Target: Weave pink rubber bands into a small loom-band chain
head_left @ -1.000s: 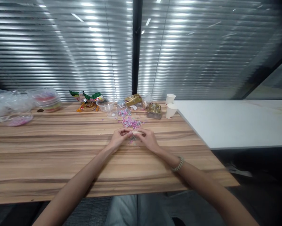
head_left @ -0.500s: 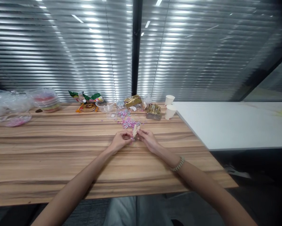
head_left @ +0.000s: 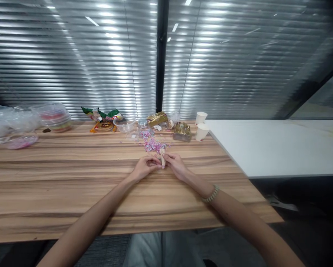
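left hand (head_left: 144, 167): mine, resting on the wooden table (head_left: 71, 185), fingertips drawn together against the lower end of the small cream piece (head_left: 162, 157); real grip or only touching, can't tell, too small.
right hand (head_left: 175, 164): mine, thumb and forefinger pinched on the cream piece from the right; beaded bracelet (head_left: 211, 194) on that wrist.
cream piece: between both hands, standing roughly upright, just above the tabletop, right at the near edge of the bead pile (head_left: 153, 144).
bead pile: loose pink, purple and white bits spread on the bare wood, just beyond my fingertips, no tray or rim around them.
risk 1: my guess, the piece is tiny and only pinched at the tips; a slip would drop it into the scatter.
risk 2: my knuckles sit close to the loose bits; a sideways nudge could push some across the wood, nothing to stop them.
clear bowl (head_left: 124, 125): back of table, contents unreadable.
lidded tubs (head_left: 55, 118): far left, stacked, coloured layers inside, unidentifiable.
plastic bags (head_left: 7, 124): far left, crumpled; something pink in the lowest one.
paper cups (head_left: 201, 125): two, white, by the white table (head_left: 274, 146); insides not visible.
snack packets (head_left: 105, 115): green and gold wrappers along the back edge.
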`<state>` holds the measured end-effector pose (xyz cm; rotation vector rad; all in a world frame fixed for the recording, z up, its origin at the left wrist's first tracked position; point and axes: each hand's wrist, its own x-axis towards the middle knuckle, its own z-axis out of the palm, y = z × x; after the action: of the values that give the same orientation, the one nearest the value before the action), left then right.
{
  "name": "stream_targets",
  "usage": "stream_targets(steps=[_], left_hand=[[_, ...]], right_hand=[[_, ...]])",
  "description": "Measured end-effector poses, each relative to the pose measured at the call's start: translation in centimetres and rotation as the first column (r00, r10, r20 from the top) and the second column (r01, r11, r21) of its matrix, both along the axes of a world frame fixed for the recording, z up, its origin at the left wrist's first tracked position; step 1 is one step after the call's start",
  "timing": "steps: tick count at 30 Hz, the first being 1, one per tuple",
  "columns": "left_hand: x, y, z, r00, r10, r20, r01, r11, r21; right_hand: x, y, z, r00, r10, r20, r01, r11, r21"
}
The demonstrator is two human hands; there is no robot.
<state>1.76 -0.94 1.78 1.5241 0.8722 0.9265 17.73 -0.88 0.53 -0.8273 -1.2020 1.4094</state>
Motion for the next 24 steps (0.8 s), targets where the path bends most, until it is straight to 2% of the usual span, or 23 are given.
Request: stream_targets(steps=[3,6,10,13,17,24], left_hand=[[-0.6,0.6,-0.1,0.992,0.121,-0.031,-0.119,0.990,0.078],[-1.4,1.4,-0.3,0.964,0.251,-0.083,-0.234,0.956,0.176],[-2.1,2.1,-0.7,0.916,0.368,-0.160,-0.295,0.888,0.353],[-2.3,2.2,-1.1,0.882,0.412,-0.228,-0.258,0.829,0.497],[-2.2,2.2,-1.4,0.814,0.450,-0.366,-0.127,0.753,0.645],[-2.3,2.9,-1.6,0.671,0.486,-0.559,0.145,0.654,0.742]], right_hand=[[0.1,0.0,0.2,1.000,-0.014,0.019,0.013,1.000,0.027],[0.1,0.1,0.3,0.999,-0.045,-0.003,0.045,0.999,-0.007],[0.0,0.2,0.3,0.993,-0.107,-0.041,0.104,0.993,-0.060],[0.1,0.3,0.3,0.989,-0.144,-0.034,0.142,0.988,-0.060],[0.2,0.4,0.4,0.986,-0.168,-0.011,0.168,0.986,-0.016],[0.1,0.2,0.6,0.979,-0.196,0.064,0.197,0.980,-0.013]])
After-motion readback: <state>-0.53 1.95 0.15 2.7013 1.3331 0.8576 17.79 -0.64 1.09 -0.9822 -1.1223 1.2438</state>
